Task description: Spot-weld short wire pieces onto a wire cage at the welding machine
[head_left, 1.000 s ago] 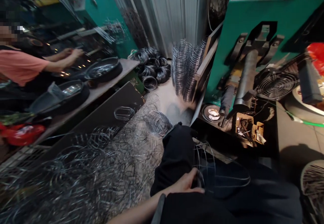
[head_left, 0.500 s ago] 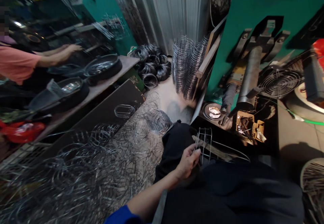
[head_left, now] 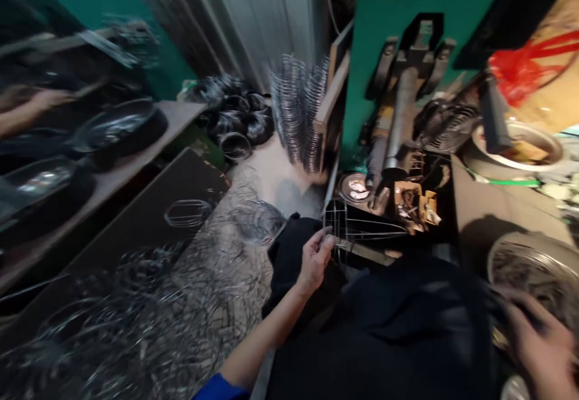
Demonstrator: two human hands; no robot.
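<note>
**Left hand pinches a wire frame over the lap; right hand reaches to a basin of wire**

Head view: the left hand (head_left: 315,259) is raised above the person's dark-clothed lap, its fingers (head_left: 326,244) pressed together around the near end of a wire frame (head_left: 357,231). The frame (a small grid of thin rods with longer wires running off to the right) hangs in the air just in front of the green machine (head_left: 398,80), with its far end close to the machine's dark lower front. The right hand (head_left: 540,342) is at the lower right corner of the picture, blurred; its fingers look loosely spread over the edge of a round basin (head_left: 534,267) that holds wire pieces, but whether it grips anything cannot be told.

On the floor to the left lies a tangled heap of loose wire (head_left: 136,309). Farther back, a tall stack of wire rings (head_left: 298,110) stands beside the machine, with dark wire coils (head_left: 239,122) just left of it. Along the left edge runs a table (head_left: 126,174) carrying black round pans (head_left: 122,128); another person's hand (head_left: 43,99) rests near its far end, blurred. A red plastic bag (head_left: 520,71) sits at the upper right.
</note>
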